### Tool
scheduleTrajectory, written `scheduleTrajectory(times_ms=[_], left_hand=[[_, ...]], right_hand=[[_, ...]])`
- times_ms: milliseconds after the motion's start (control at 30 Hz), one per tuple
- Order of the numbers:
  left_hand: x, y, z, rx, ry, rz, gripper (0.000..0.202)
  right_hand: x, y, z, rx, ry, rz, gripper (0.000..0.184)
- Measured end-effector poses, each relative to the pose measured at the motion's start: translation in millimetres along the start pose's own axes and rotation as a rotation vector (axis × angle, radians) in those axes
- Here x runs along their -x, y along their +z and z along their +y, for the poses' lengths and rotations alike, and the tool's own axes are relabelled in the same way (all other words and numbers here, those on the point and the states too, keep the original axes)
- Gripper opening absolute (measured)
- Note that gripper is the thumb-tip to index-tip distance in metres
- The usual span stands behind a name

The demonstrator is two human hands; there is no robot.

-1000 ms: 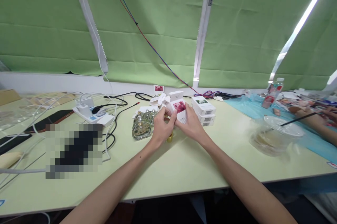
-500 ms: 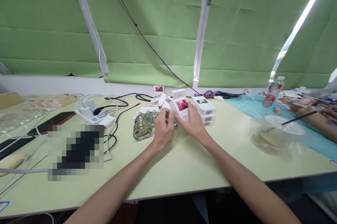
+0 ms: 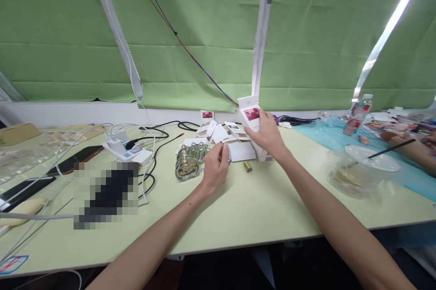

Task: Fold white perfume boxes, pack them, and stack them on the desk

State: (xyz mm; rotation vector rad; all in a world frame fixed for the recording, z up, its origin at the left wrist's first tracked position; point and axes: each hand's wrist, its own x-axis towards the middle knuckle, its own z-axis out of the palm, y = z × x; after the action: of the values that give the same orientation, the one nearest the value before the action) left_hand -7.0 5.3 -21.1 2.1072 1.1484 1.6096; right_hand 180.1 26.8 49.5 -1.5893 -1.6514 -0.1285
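Observation:
My right hand (image 3: 269, 133) grips a small white box (image 3: 251, 117) with a pink flower picture and its top flap up. It is held above the white boxes (image 3: 265, 153) stacked beneath, partly hidden by the hand. My left hand (image 3: 215, 165) has its fingers curled together low over the table; whatever is in them, if anything, is hidden. Beside it on the left stand several clear glass perfume bottles (image 3: 187, 167). A gold cylindrical cap (image 3: 247, 167) lies on the table between the hands. Behind are flattened white cartons (image 3: 218, 133).
A power strip (image 3: 126, 149) with tangled cables and phones (image 3: 73, 160) occupies the left side. On the right are a lidded clear plastic bowl (image 3: 361, 176) with a black straw, a bottle (image 3: 358, 115) on blue plastic sheeting (image 3: 316, 131), and another person's arm (image 3: 412, 151).
My right hand has moved right and up with the white box, away from my left hand, towards the stacked boxes. The gold cap and flattened cartons have come into view.

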Motion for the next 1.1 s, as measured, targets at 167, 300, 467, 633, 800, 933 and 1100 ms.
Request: scheduleTrajectory(times_ms=[167, 300, 467, 633, 800, 933, 1100], left_hand=[[3, 4.5, -2, -0.030, 0.086, -0.073, 0.037], [5, 7.9, -4, -0.051, 0.157, -0.151, 0.039], [7, 9.0, -4, -0.075, 0.196, -0.178, 0.040], [8, 7.6, -2, -0.067, 0.198, -0.180, 0.039], [8, 8.8, -5, -0.058, 0.208, -0.186, 0.038], [10, 9.3, -4, -0.051, 0.240, -0.171, 0.037], [12, 7.6, 2, -0.025, 0.342, -0.164, 0.037]], right_hand=[[-26, -10, 21, 0.203, 0.119, -0.125, 0.061], [-30, -8, 29, 0.302, 0.145, -0.210, 0.056], [-28, 0, 36, 0.382, 0.122, -0.358, 0.057], [-26, 4, 39, 0.405, 0.115, -0.379, 0.058], [-26, 1, 35, 0.412, 0.122, -0.378, 0.058], [-24, 0, 29, 0.441, 0.127, -0.349, 0.058], [-16, 8, 22, 0.367, 0.006, -0.114, 0.051]])
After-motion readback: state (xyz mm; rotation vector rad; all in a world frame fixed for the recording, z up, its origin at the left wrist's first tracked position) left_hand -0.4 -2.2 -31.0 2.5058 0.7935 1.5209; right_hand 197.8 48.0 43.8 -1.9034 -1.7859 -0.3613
